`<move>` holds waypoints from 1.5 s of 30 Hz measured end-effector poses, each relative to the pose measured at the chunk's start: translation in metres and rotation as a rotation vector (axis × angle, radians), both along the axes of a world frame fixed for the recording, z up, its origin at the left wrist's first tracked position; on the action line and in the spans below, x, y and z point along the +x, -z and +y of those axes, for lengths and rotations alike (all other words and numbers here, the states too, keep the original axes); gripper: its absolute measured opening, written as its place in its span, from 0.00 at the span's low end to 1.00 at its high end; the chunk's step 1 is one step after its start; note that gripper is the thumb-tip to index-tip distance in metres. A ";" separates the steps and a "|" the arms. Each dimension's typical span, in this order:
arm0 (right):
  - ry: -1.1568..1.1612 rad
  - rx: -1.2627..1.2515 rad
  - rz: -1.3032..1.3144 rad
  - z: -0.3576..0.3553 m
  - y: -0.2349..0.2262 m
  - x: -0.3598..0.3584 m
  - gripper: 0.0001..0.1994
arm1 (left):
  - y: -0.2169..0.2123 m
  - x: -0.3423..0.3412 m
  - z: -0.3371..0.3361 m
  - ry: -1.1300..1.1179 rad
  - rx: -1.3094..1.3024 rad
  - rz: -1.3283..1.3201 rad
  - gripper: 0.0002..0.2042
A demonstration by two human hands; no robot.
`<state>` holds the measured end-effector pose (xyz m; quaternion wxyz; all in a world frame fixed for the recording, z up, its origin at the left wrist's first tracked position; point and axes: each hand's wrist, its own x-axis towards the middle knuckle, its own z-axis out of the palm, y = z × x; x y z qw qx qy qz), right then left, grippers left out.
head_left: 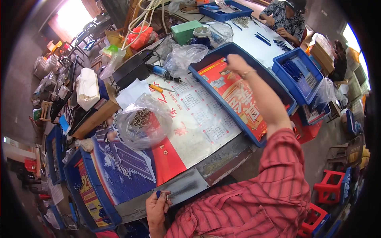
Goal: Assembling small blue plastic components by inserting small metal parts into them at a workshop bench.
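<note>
My left hand is closed in a pinch at the table's front edge. A thin, short metal pin sticks out of its fingertips, and something dark blue shows at one fingertip. Right beside it lies a grey metal plate with a dark smear. My right arm stretches across a blue plastic tray lined with a red printed sheet. Above the tray's far end, my right hand is bent and blurred; I cannot make out what its fingers hold, if anything.
A plastic bag of small metal pieces sits on a calendar sheet. Beyond lie an orange-handled tool and a blue power tool. Blue bins hold dark pieces at right. Another person sits across the table.
</note>
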<state>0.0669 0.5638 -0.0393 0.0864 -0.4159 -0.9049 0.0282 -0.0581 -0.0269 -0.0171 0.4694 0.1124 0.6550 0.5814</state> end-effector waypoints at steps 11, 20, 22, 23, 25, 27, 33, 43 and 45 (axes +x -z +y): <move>-0.172 -0.783 0.800 -0.249 -0.135 0.114 0.04 | 0.009 0.003 -0.001 0.074 0.265 -0.231 0.14; -0.351 -1.759 0.926 -0.404 -0.032 0.037 0.10 | -0.029 0.025 0.018 0.052 0.213 -0.060 0.06; -0.332 -1.882 1.014 -0.417 -0.023 0.024 0.13 | -0.029 0.026 0.012 0.047 0.276 -0.077 0.06; -0.362 -1.935 1.088 -0.422 -0.016 0.018 0.13 | -0.027 0.026 0.010 0.057 0.315 -0.077 0.07; -0.367 -2.058 1.109 -0.434 -0.013 0.007 0.13 | -0.028 0.026 0.002 0.017 0.329 -0.083 0.10; -0.403 -2.195 1.095 -0.441 -0.002 0.006 0.13 | -0.024 0.028 -0.004 0.064 0.391 -0.075 0.11; -0.413 -2.384 1.116 -0.458 0.009 0.005 0.10 | -0.020 0.030 -0.015 0.071 0.412 -0.068 0.09; -0.362 -2.347 1.175 -0.462 0.004 0.008 0.08 | -0.019 0.036 -0.008 0.074 0.450 0.014 0.08; -0.376 -2.355 1.182 -0.462 0.005 0.008 0.08 | -0.018 0.037 -0.007 0.068 0.452 0.017 0.08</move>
